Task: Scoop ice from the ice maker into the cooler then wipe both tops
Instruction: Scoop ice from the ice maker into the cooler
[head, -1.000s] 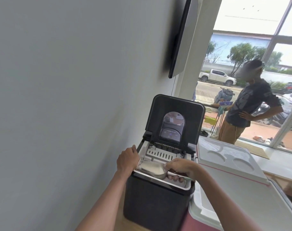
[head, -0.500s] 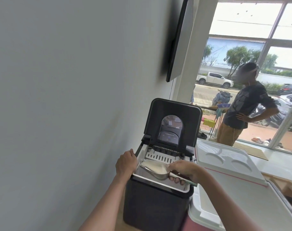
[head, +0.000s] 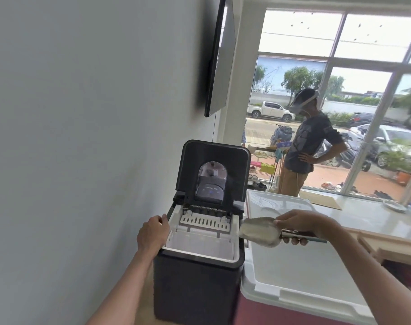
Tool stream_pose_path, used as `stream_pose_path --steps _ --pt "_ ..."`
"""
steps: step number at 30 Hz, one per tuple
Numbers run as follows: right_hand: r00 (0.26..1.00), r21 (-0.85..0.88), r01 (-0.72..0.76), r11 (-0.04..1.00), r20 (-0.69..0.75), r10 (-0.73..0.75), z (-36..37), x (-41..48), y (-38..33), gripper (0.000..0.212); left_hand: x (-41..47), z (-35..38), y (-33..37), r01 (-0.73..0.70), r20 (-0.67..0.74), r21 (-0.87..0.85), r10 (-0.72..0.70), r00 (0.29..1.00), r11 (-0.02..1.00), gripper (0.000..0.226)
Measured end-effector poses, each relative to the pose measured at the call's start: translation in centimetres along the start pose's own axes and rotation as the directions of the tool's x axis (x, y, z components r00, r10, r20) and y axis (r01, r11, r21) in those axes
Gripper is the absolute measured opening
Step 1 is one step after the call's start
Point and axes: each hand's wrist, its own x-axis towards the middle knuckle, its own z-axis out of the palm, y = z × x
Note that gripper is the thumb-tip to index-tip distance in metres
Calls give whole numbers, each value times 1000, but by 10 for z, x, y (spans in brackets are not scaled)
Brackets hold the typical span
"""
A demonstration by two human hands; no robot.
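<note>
A black ice maker stands against the wall with its lid raised upright. Its white ice basket is exposed. My left hand grips the ice maker's left rim. My right hand holds a metal scoop by its handle, level, just right of the ice maker and over the cooler. The red cooler sits beside the ice maker, and its white lid is closed. I cannot tell whether ice lies in the scoop.
A grey wall runs along the left, with a flat screen mounted above the ice maker. A person stands by the window beyond the cooler. A wooden frame sits to the right of the cooler.
My right hand has lifted the scoop out of the ice basket and carried it right, over the cooler lid. My left hand stays on the ice maker's rim.
</note>
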Motion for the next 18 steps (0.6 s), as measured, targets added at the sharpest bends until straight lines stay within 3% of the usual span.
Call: stream_pose_path --steps 12,15,18 --pt "975 -185 -126 975 -204 88 -1 -23 39 26 0 -1 2 -4 21 6 4 1000 1000 42" --pt "952 -198 -69 978 -307 5 -6 -28 28 27 -1 -2 4 -8 18 11 8 1000 1000 42" --pt "928 -88 79 993 -358 -105 -6 -33 3 23 -2 -2 5 -23 14 18 23 1000 1000 42"
